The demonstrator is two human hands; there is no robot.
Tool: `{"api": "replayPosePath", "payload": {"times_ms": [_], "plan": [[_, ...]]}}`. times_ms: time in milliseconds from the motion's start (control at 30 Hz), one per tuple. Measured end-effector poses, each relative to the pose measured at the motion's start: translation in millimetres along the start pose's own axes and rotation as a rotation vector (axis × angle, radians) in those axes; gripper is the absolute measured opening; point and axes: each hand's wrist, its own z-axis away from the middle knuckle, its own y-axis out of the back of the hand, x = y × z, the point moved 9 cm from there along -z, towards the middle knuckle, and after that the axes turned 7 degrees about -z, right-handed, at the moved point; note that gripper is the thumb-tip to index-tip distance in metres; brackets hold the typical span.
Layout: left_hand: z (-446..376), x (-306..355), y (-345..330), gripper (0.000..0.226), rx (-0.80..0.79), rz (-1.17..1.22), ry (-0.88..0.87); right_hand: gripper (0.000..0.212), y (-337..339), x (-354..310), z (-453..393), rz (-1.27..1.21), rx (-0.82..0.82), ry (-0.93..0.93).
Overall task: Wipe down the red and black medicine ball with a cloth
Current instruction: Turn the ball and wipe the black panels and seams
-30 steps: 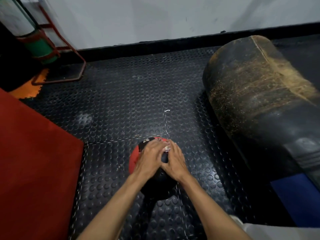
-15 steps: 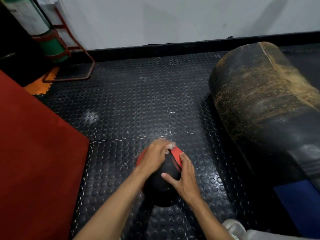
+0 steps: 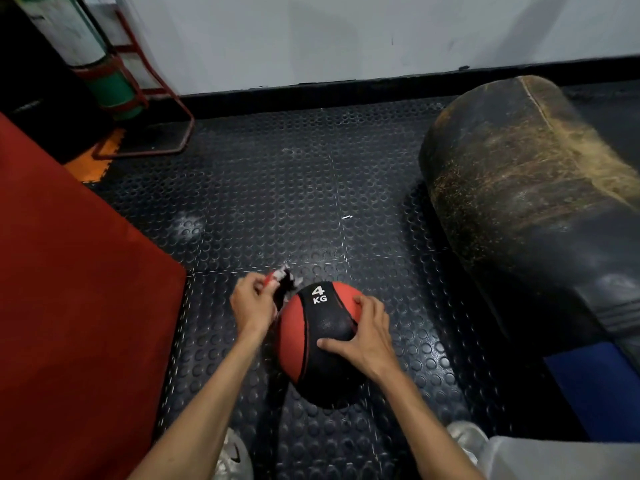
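The red and black medicine ball (image 3: 313,344), marked 4 KG in white, rests on the studded black rubber floor in front of me. My right hand (image 3: 363,337) lies spread on its right side, thumb across the black panel, holding it steady. My left hand (image 3: 251,303) is at the ball's upper left, fingers closed on a small bunched cloth (image 3: 284,280) patterned in red, white and black. The cloth touches the ball's upper left edge.
A worn black punching bag (image 3: 526,209) lies on the floor to the right, with a blue pad (image 3: 595,389) beside it. A red mat (image 3: 69,306) covers the left. A green and white cylinder in a red metal stand (image 3: 114,84) stands far left by the wall. My shoes (image 3: 232,455) show below.
My left hand with the cloth slid from the ball's top to its upper left. My right hand shifted to the right side, and the ball turned so the 4 KG marking shows.
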Motion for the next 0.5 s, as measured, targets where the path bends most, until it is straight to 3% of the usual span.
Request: {"api": "replayPosePath", "payload": {"times_ms": [100, 233, 333, 400, 500], "plan": [[6, 32, 13, 0.007, -0.001, -0.033, -0.187, 0.112, -2, -2, -4, 0.011, -0.009, -0.027], [62, 74, -23, 0.007, -0.233, -0.213, -0.582, 0.112, -4, 2, -5, 0.012, 0.003, -0.049], [52, 57, -27, 0.015, -0.297, -0.118, -0.459, 0.086, 5, 4, -13, -0.085, -0.003, -0.102], [47, 46, -39, 0.039, -0.366, -0.144, -0.422, 0.064, 5, 4, -22, -0.142, -0.013, -0.155], [48, 35, -66, 0.054, -0.418, -0.33, -0.396, 0.064, -9, 3, -27, 0.012, -0.037, -0.152]]}}
